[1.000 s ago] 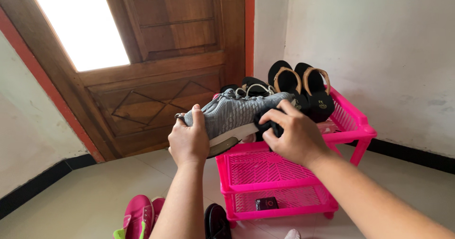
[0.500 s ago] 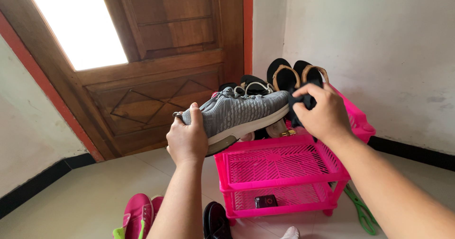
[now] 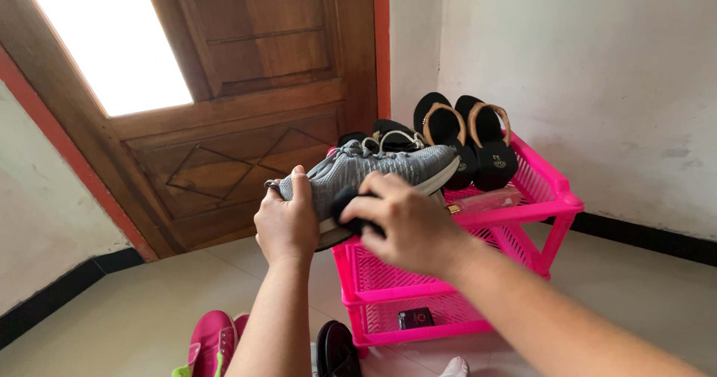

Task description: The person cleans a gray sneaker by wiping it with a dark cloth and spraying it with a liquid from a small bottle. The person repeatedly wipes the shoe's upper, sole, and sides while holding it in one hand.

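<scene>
The left hand (image 3: 285, 224) grips the heel of a grey knit sneaker (image 3: 373, 171). The right hand (image 3: 407, 224) presses a bunched black cloth (image 3: 349, 201) against its side, above a pink plastic rack (image 3: 545, 190).

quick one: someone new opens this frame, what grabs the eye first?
Centre frame, the grey sneaker held up by its heel in the left hand, while the right hand presses a dark cloth against its side. Just behind and below stands the bright pink rack, with a pair of black sandals propped on its top shelf against the white wall.
</scene>
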